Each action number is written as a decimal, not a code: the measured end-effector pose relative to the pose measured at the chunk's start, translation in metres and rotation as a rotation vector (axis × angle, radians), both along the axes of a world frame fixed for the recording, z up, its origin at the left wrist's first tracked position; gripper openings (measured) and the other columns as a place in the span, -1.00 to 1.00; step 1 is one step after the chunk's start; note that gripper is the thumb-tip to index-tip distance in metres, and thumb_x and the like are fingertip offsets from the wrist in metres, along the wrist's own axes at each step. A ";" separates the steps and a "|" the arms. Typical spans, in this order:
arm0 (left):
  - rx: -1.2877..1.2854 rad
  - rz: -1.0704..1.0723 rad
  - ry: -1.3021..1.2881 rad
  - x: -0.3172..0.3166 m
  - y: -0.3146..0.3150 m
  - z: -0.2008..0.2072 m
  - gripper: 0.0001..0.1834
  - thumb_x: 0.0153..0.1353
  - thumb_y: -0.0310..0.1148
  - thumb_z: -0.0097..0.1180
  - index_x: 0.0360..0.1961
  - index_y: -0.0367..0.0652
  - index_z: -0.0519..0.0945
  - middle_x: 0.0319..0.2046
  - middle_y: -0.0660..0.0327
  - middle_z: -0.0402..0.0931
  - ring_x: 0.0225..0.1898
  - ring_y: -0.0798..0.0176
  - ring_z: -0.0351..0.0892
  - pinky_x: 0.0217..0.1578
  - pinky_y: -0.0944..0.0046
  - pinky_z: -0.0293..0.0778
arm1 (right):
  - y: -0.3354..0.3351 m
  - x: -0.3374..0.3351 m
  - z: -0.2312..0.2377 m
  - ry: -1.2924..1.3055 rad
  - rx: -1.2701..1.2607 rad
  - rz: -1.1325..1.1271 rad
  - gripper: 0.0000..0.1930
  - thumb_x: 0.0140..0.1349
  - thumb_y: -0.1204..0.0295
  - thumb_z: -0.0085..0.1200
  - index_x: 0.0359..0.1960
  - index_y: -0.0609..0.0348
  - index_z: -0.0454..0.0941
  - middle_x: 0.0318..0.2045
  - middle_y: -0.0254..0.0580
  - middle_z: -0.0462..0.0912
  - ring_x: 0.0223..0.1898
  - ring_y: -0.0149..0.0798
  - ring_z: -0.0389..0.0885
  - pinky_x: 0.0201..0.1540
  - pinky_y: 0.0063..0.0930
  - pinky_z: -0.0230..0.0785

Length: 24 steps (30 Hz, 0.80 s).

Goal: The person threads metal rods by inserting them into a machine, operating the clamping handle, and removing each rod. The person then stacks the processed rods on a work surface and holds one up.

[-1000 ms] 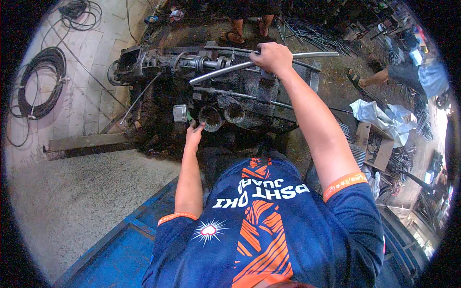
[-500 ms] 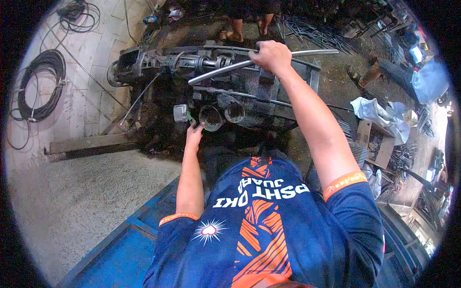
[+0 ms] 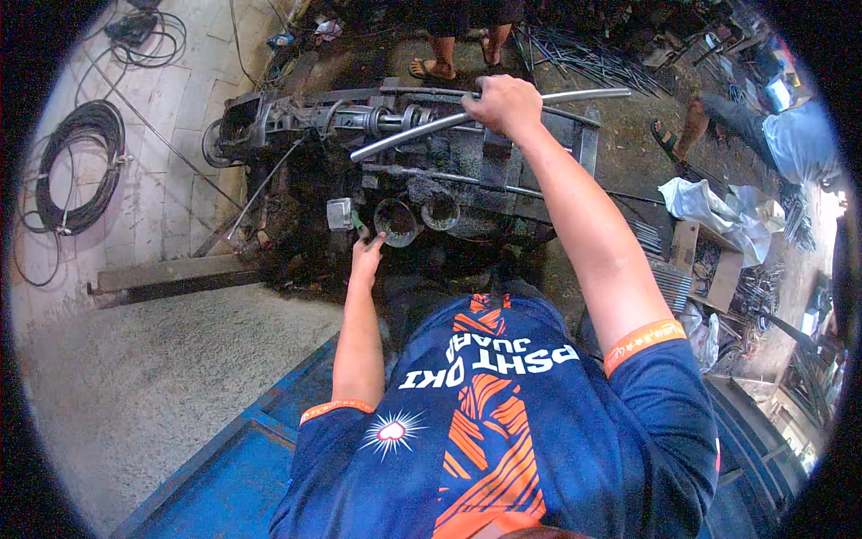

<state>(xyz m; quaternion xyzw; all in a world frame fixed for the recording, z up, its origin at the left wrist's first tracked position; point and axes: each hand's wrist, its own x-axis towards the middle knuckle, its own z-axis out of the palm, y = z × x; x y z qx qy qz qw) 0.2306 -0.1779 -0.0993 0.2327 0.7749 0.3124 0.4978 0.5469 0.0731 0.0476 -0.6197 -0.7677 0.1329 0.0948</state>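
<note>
A long shiny metal rod (image 3: 409, 136) is gripped near its middle by my right hand (image 3: 505, 106), whose fingers wrap it from above. It slants over a dark, greasy machine (image 3: 386, 121) with a shaft and rings along its far side. Lower down, my left hand (image 3: 366, 251) is closed at a green handle-like piece (image 3: 357, 222), beside a pale square block (image 3: 339, 214). The grip itself is partly hidden in shadow. Just right of those fingers are two round metal cups (image 3: 395, 222) on the machine's near side.
Coiled black cable (image 3: 79, 166) lies on pale tiles at left. A blue metal surface (image 3: 224, 476) is at lower left. Another person's sandalled feet (image 3: 435, 67) stand beyond the machine, near a heap of thin rods (image 3: 584, 58). An open cardboard box (image 3: 718, 278) sits at right.
The rod and my right hand have shifted very slightly left. My left hand stays almost where it was. My view has tilted a little.
</note>
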 end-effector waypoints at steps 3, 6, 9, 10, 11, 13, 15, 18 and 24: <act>0.013 -0.025 -0.018 0.000 0.000 0.003 -0.39 0.21 -0.13 0.21 0.21 -0.20 0.37 -0.03 0.22 0.52 -0.11 0.25 0.42 -0.12 0.12 0.36 | 0.000 -0.001 0.000 -0.002 0.040 -0.004 -0.48 0.07 -0.16 -0.03 -0.32 0.02 0.70 -0.30 -0.06 0.70 -0.22 -0.03 0.69 -0.16 -0.16 0.55; -0.022 -0.038 0.009 0.002 0.000 0.005 -0.40 0.22 -0.14 0.20 0.22 -0.17 0.37 -0.04 0.23 0.52 -0.12 0.26 0.42 -0.10 0.13 0.35 | 0.000 -0.001 -0.002 0.025 0.033 -0.003 -0.48 0.07 -0.16 -0.03 -0.33 0.02 0.70 -0.32 -0.06 0.70 -0.23 -0.03 0.69 -0.16 -0.16 0.54; 0.004 0.008 0.005 0.006 0.000 0.004 -0.42 0.23 -0.15 0.19 0.21 -0.17 0.38 -0.09 0.26 0.52 -0.17 0.28 0.43 -0.11 0.14 0.35 | -0.001 0.000 -0.005 0.035 0.059 -0.008 -0.48 0.07 -0.15 -0.04 -0.34 0.03 0.69 -0.34 -0.06 0.70 -0.25 -0.02 0.68 -0.17 -0.16 0.54; 0.017 0.002 0.016 0.007 0.001 0.004 -0.43 0.23 -0.15 0.18 0.19 -0.18 0.39 -0.11 0.26 0.52 -0.18 0.28 0.43 -0.11 0.14 0.36 | -0.001 0.000 -0.005 0.040 0.070 -0.004 -0.48 0.07 -0.15 -0.04 -0.34 0.03 0.69 -0.34 -0.06 0.70 -0.25 -0.02 0.68 -0.17 -0.15 0.53; 0.032 0.010 0.023 0.008 0.001 0.003 -0.45 0.23 -0.16 0.18 0.18 -0.18 0.40 -0.13 0.26 0.52 -0.19 0.28 0.43 -0.11 0.14 0.36 | -0.001 0.000 -0.006 0.043 0.079 0.001 -0.48 0.07 -0.15 -0.04 -0.35 0.04 0.69 -0.34 -0.06 0.70 -0.25 -0.02 0.68 -0.17 -0.15 0.53; 0.037 0.006 0.034 0.008 0.000 0.004 -0.48 0.23 -0.16 0.18 0.14 -0.19 0.42 -0.16 0.26 0.52 -0.23 0.29 0.42 -0.13 0.15 0.36 | -0.002 0.000 -0.006 0.045 0.089 0.008 -0.47 0.08 -0.15 -0.05 -0.35 0.04 0.69 -0.34 -0.06 0.70 -0.25 -0.02 0.68 -0.17 -0.15 0.53; 0.034 -0.006 0.042 0.007 0.000 0.005 -0.51 0.23 -0.16 0.18 0.10 -0.19 0.45 -0.21 0.27 0.52 -0.29 0.33 0.40 -0.17 0.17 0.36 | -0.002 0.000 -0.005 0.032 0.091 0.015 -0.47 0.08 -0.16 -0.05 -0.34 0.04 0.69 -0.34 -0.06 0.70 -0.24 -0.02 0.68 -0.17 -0.15 0.54; 0.002 -0.024 0.030 0.006 -0.001 0.008 -0.57 0.23 -0.17 0.19 0.04 -0.16 0.47 -0.26 0.30 0.50 -0.38 0.40 0.34 -0.25 0.20 0.32 | -0.002 -0.001 -0.001 0.018 0.048 0.016 -0.46 0.08 -0.16 -0.06 -0.33 0.04 0.69 -0.30 -0.07 0.70 -0.22 -0.04 0.68 -0.16 -0.16 0.54; 0.064 0.028 -0.017 0.007 -0.002 0.003 -0.54 0.22 -0.18 0.20 0.07 -0.18 0.45 -0.30 0.31 0.49 -0.44 0.42 0.30 -0.30 0.21 0.29 | -0.004 -0.002 0.003 0.016 0.025 0.013 -0.46 0.10 -0.15 -0.08 -0.31 0.04 0.70 -0.27 -0.07 0.70 -0.19 -0.05 0.68 -0.13 -0.17 0.54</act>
